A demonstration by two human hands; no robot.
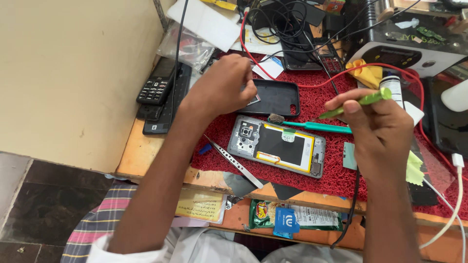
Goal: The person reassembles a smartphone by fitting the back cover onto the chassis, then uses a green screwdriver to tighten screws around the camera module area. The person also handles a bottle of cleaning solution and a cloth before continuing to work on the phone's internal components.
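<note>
Nearest the camera, a green snack packet (292,217) and a blue card (286,222) lie along the front edge of the wooden desk (134,153), beside a yellowish slip of paper (200,204). Just beyond, on the red mat (336,175), metal tweezers (236,163) lie slanted, their tip near the opened phone (278,145), which rests flat with its back removed (camera block to the left, dark battery in the middle).

The right hand (378,129) hovers over the mat to the right of the phone, fingers curled tight around a green-handled tool (358,103) whose tip slants down toward the phone's upper edge. A teal brush (312,125) lies across the mat just behind the phone, its bristles toward the left.

The left hand (224,85) is above the phone's upper left corner, fingers pinched together on a small flat part (252,101); what it is I cannot tell. It sits at the edge of a black phone case (275,97) lying open side up.

Farther left, a black keypad phone (156,85) rests on the desk. At the back, tangled black cables (282,22) and a red wire (258,65) run toward a grey-and-black machine (409,48).
</note>
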